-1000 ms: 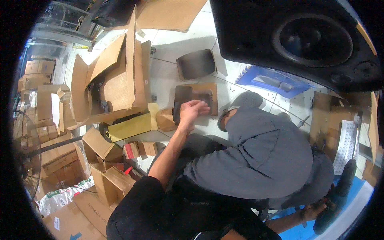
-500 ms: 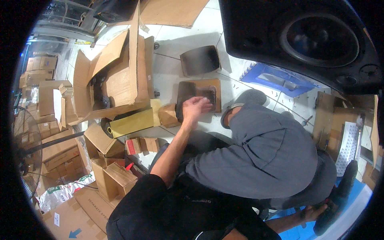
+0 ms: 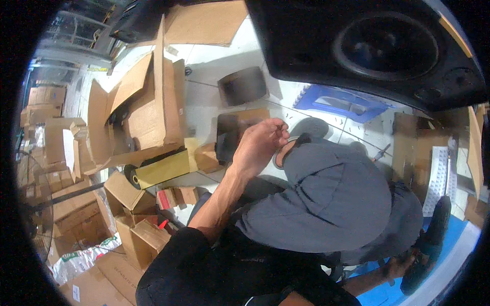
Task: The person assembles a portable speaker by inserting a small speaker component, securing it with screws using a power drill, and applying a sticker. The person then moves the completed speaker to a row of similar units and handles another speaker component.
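My left hand [image 3: 261,145] is raised over the floor with its fingers curled together; whatever they may pinch is too small to make out. Just behind it lies a small open brown box [image 3: 258,115], mostly hidden by the hand, with a dark flap [image 3: 226,137] on its left side. At the lower right, my right hand [image 3: 402,266] grips a dark cordless drill [image 3: 431,245], its long thin bit pointing up and away from me. Between the hands is my bent leg [image 3: 332,199] in grey cloth, with a sandal [image 3: 312,127] on the foot.
A large black speaker cabinet [image 3: 306,51] fills the upper right, beside a blue plastic frame [image 3: 342,102]. An open carton [image 3: 171,107] stands at left, near a yellow-sided box [image 3: 163,171]. A dark curved piece [image 3: 242,86] and a screwdriver [image 3: 382,153] lie on the tiles.
My left hand has lifted away from the small brown box, moving right and closer to me, and its fingers have curled in. The right hand still holds the drill. The whole view has shifted slightly.
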`<action>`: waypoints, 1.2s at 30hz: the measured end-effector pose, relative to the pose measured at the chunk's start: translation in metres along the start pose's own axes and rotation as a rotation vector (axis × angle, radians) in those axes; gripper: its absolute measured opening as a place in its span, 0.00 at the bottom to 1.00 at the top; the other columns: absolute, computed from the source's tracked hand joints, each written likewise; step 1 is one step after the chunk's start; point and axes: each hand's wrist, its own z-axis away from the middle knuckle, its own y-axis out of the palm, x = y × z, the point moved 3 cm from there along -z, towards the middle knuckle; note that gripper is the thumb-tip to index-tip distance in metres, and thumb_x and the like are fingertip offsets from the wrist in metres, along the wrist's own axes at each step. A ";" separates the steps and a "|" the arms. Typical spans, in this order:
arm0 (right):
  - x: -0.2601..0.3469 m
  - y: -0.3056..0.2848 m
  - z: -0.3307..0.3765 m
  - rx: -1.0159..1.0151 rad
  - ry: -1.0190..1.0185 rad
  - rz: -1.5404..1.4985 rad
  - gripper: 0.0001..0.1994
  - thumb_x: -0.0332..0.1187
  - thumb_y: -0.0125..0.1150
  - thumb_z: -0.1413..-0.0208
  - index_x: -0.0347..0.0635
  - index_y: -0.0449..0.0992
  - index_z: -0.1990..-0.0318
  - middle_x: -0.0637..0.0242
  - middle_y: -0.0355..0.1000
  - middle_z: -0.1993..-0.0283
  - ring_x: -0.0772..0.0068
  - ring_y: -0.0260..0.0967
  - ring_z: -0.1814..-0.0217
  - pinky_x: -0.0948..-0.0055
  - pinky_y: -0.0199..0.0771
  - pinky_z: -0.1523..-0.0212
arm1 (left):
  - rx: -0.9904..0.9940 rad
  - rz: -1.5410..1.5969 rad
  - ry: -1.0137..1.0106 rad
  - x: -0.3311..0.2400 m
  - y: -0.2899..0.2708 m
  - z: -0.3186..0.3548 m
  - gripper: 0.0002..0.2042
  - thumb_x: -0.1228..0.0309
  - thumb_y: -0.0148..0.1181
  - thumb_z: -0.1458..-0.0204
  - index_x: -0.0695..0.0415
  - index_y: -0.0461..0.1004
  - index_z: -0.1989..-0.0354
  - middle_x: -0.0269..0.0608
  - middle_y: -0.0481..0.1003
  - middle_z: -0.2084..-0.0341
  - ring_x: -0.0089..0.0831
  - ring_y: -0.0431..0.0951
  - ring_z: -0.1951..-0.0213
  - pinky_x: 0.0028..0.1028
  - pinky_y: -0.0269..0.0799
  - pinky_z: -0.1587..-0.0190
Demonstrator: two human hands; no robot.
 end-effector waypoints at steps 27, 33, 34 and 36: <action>0.060 0.020 0.015 0.387 0.369 0.451 0.27 0.49 0.85 0.86 0.49 0.81 0.72 0.76 0.79 0.70 0.72 0.78 0.68 0.69 0.78 0.61 | 0.700 -0.494 -0.454 0.045 0.262 -0.060 0.14 0.60 0.57 0.37 0.60 0.78 0.59 0.33 0.77 0.69 0.19 0.72 0.72 0.21 0.67 0.70; 0.055 0.032 0.015 0.405 0.354 0.383 0.30 0.55 0.85 0.86 0.49 0.81 0.72 0.74 0.79 0.71 0.71 0.78 0.69 0.70 0.76 0.62 | 0.713 -0.530 -0.444 0.047 0.260 -0.060 0.14 0.61 0.58 0.37 0.62 0.77 0.58 0.34 0.75 0.70 0.22 0.74 0.70 0.24 0.70 0.65; 0.055 0.035 0.014 0.409 0.358 0.381 0.31 0.56 0.85 0.86 0.49 0.81 0.72 0.73 0.79 0.71 0.71 0.77 0.69 0.70 0.76 0.63 | 0.702 -0.539 -0.417 0.047 0.260 -0.060 0.14 0.62 0.58 0.37 0.62 0.78 0.59 0.35 0.76 0.70 0.22 0.73 0.71 0.24 0.69 0.68; 0.053 0.040 0.013 0.419 0.377 0.377 0.32 0.58 0.85 0.87 0.49 0.81 0.72 0.73 0.79 0.71 0.70 0.77 0.69 0.70 0.76 0.63 | 0.681 -0.564 -0.353 0.048 0.261 -0.058 0.13 0.62 0.59 0.38 0.62 0.78 0.61 0.36 0.76 0.71 0.23 0.71 0.74 0.24 0.68 0.71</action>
